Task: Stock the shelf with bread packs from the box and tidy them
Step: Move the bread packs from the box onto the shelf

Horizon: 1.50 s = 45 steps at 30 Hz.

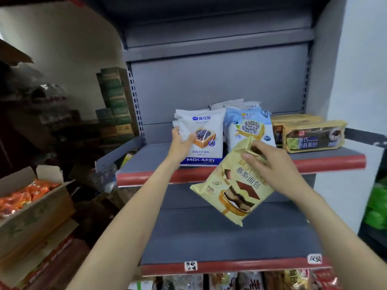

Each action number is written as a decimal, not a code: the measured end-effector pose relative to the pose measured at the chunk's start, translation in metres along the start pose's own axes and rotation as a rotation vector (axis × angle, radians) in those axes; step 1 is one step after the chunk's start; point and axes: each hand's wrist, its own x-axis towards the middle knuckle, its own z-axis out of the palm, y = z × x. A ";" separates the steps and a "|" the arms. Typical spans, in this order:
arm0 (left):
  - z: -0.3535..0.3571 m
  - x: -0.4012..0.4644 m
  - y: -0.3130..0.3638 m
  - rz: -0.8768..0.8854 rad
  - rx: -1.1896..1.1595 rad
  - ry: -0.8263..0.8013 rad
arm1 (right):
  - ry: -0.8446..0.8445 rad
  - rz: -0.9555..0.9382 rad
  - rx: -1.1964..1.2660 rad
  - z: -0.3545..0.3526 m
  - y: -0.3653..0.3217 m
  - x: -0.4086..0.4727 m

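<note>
Our left hand (181, 141) has its grip on the white plastic bread pack with the blue MOLAFEI band (201, 139), thumb across its front face and fingers behind its left edge; the pack stands upright at the left end of the row on the grey metal shelf with the red front strip (314, 162). Our right hand (270, 164) pinches the upper end of the pale yellow mousse bread pack with the brown cake picture (232, 189), which hangs tilted in the air in front of the red strip, its lower end over the grey lower shelf (209, 237). Just right of the white pack stands a light blue bread pack with blueberry print (249, 128), touching it, with more white packs behind. Further right a stack of flat tan-wrapped bread packs with dark labels (310, 135) lies on the same shelf. At the left edge an open brown cardboard box (35, 214) holds orange packets (23, 197). Green cartons (115, 99) are stacked beside the shelf upright.
</note>
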 end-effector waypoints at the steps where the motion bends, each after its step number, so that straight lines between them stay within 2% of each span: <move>1: 0.003 0.002 -0.003 0.019 0.042 -0.021 | 0.009 -0.003 -0.009 0.001 0.000 0.003; 3: 0.004 0.006 -0.011 0.051 0.147 -0.023 | 0.020 -0.016 -0.027 0.003 0.000 0.009; 7: -0.018 0.015 -0.034 0.069 0.523 -0.069 | 0.020 -0.037 -0.063 0.007 -0.012 0.025; 9: -0.034 0.012 -0.035 0.094 0.435 -0.089 | 0.011 -0.050 -0.083 0.011 -0.023 0.040; 12: -0.064 0.002 -0.024 0.192 0.295 -0.024 | -0.002 -0.085 -0.064 0.025 -0.049 0.071; 15: -0.110 -0.006 -0.013 0.350 0.378 0.113 | -0.006 -0.130 -0.019 0.047 -0.082 0.116; 17: -0.148 -0.004 -0.010 0.384 0.380 0.192 | -0.016 -0.155 0.057 0.063 -0.103 0.151; 20: -0.204 0.006 -0.014 0.326 0.378 0.256 | -0.036 -0.179 0.118 0.088 -0.126 0.203; 22: -0.234 0.015 -0.024 0.232 0.473 0.266 | -0.043 -0.182 0.105 0.109 -0.136 0.233; 25: -0.259 0.027 -0.047 0.031 0.616 0.186 | -0.092 -0.177 0.014 0.147 -0.144 0.272; 28: -0.261 0.034 -0.065 -0.073 0.614 0.072 | -0.196 -0.171 -0.219 0.185 -0.139 0.302; 30: -0.255 0.035 -0.073 -0.090 0.526 0.015 | -0.222 -0.162 -0.391 0.204 -0.132 0.317; 32: -0.249 0.034 -0.079 -0.064 0.480 -0.003 | -0.233 -0.121 -0.454 0.223 -0.120 0.325; 34: -0.244 0.033 -0.083 -0.041 0.458 0.027 | -0.243 -0.055 -0.400 0.244 -0.108 0.324; 38: -0.237 0.031 -0.085 -0.020 0.441 0.045 | -0.136 -0.041 -0.396 0.271 -0.083 0.302; 42: -0.225 0.026 -0.078 0.008 0.512 0.079 | -0.121 0.001 -0.248 0.261 -0.086 0.269; 45: -0.213 0.020 -0.073 0.047 0.591 0.153 | -0.077 -0.056 -0.112 0.242 -0.100 0.226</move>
